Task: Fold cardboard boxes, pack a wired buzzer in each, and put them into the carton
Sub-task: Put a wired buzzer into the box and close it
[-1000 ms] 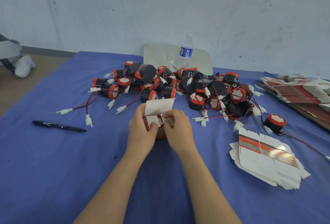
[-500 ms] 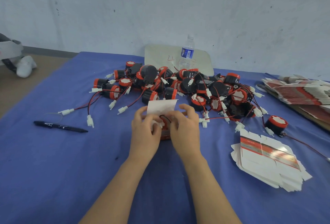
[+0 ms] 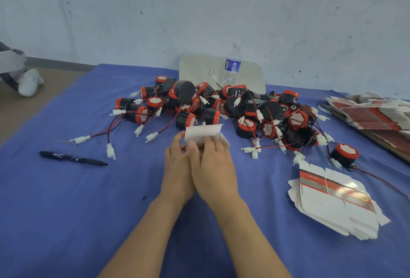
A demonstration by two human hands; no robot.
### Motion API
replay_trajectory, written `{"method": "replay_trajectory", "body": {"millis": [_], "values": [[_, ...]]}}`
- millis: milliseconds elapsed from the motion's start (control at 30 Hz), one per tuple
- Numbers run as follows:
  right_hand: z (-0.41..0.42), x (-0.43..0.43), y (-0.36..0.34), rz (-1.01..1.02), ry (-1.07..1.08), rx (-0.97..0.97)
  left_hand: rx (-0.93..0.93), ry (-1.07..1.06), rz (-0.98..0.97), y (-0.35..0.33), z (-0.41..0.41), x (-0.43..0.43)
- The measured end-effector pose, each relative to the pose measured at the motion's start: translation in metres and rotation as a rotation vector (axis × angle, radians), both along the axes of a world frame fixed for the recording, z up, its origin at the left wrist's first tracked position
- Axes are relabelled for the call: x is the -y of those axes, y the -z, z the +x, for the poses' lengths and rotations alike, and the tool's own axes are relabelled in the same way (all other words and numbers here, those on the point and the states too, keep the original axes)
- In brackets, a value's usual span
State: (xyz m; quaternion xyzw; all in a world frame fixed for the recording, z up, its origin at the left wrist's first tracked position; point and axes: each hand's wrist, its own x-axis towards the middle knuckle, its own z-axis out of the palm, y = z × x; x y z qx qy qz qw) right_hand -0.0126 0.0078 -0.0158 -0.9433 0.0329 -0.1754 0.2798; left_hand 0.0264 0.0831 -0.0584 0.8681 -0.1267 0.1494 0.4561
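While both hands worked at mid-desk, just on the near side of the buzzer pile, the step in hand looked like packing. One box was folded up, its white lid flap standing upright w/ the body hidden under the hands. The left hand had its fingers curled round the box's left side. The right hand lay pressed against it, fingers bent over the box top and right side, so both gripped the box. Whether a buzzer sat inside couldn't be told, as the hands covered the opening.

Next move, prob.: push any loose wire down, tuck the side tabs in, then fold the flap over & seat its tongue w/o creasing. It's thin card, so light pressure. After that the box would have to go to the carton, which I couldn't pick out anywhere in view.

Vs 1 sec earlier: the hands then sat apart w/ the red box side showing btwn them. Half a sec ago a dark wire loop showed at the opening under the fingertips. Now the hands were closed up side by side, box body covered, flap in the same upright pose.

Rest unchanged: flat box blanks toward the near right corner, bigger stack at the right edge, lone buzzer btwn them, pen near the left edge, bottle at the far edge.
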Motion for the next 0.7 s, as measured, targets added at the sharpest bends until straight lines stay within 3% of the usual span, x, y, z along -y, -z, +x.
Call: {"method": "replay_trajectory", "body": {"millis": [133, 267, 433, 567, 700], "values": [[0.001, 0.001, 0.002, -0.015, 0.044, -0.027, -0.005, -0.008, 0.046, -0.002, -0.002, 0.002], [0.003, -0.001, -0.003, -0.084, 0.058, -0.08, 0.016, 0.039, -0.117, -0.008, -0.006, 0.002], [0.013, -0.003, -0.014, -0.175, 0.078, -0.177, 0.076, 0.052, -0.074, -0.007, -0.006, 0.003], [0.022, -0.004, -0.026, -0.128, 0.062, -0.332, 0.085, 0.036, -0.056, 0.005, -0.004, 0.006], [0.019, -0.003, -0.028, -0.112, 0.059, -0.3, 0.003, 0.036, -0.096, 0.003, -0.004, 0.005]]}}
